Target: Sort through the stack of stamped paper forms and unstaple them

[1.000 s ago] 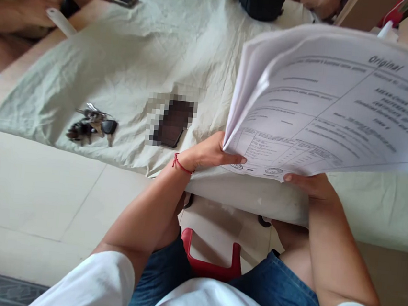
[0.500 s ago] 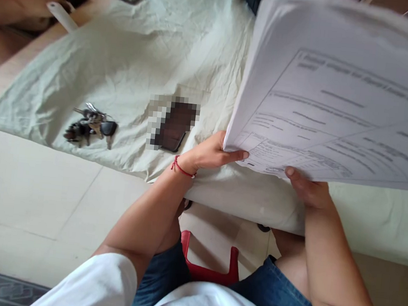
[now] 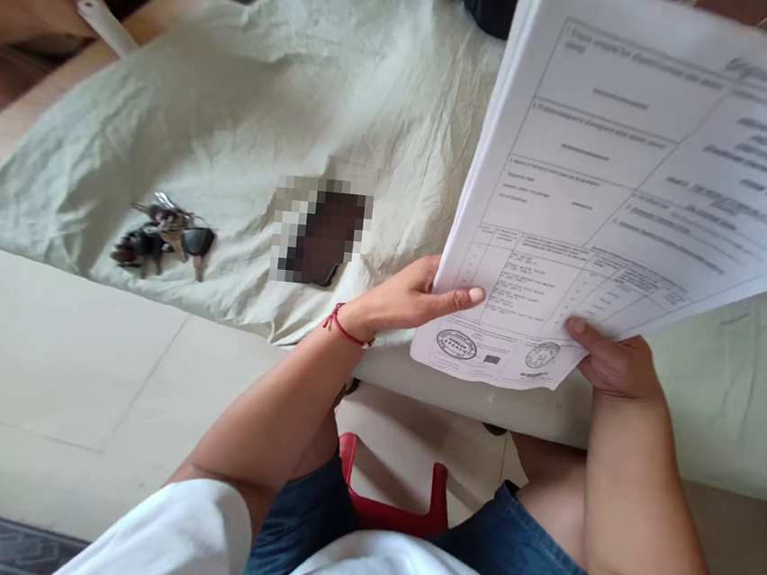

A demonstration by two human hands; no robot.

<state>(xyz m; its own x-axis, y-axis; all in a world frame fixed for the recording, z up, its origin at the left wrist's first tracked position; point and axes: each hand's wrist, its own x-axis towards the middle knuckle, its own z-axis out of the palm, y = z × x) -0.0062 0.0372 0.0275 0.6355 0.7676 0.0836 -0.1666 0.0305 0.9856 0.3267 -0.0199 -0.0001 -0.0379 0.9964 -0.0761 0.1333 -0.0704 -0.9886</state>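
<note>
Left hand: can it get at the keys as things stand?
Likely yes, but not without loosening its grip: the left hand is holding the papers. The keys lie uncovered on the cloth to its left; only the flat nearer phone lies roughly between.

Head-worn view, looking forward and down, close above papers [image 3: 610, 192]
</note>
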